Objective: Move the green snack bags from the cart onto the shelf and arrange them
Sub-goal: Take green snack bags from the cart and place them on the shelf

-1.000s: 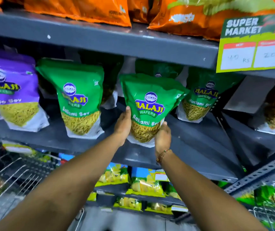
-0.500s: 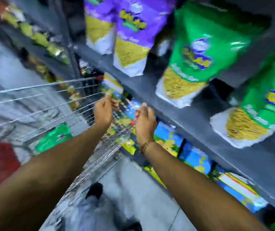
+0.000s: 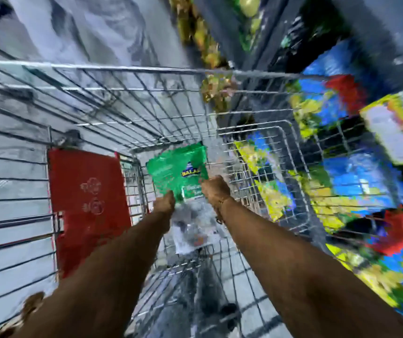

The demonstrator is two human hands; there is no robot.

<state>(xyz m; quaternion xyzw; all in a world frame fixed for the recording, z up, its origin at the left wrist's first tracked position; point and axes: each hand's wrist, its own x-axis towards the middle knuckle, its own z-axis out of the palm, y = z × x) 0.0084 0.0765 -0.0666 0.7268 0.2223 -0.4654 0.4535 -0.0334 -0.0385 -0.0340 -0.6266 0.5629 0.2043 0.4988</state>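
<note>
Reaching down into the wire cart point(image 3: 127, 69), my left hand point(image 3: 164, 205) and right hand point(image 3: 216, 190) flank the green snack bag point(image 3: 179, 173), touching its lower edges; blur hides whether either grasp has closed.

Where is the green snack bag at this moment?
In the head view, the green snack bag sits mid-frame inside the wire cart, between the left hand and right hand, right of the red panel.

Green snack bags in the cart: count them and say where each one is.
1. The green snack bag lies deep in the cart, between the left hand and right hand. Blur may hide others.
</note>
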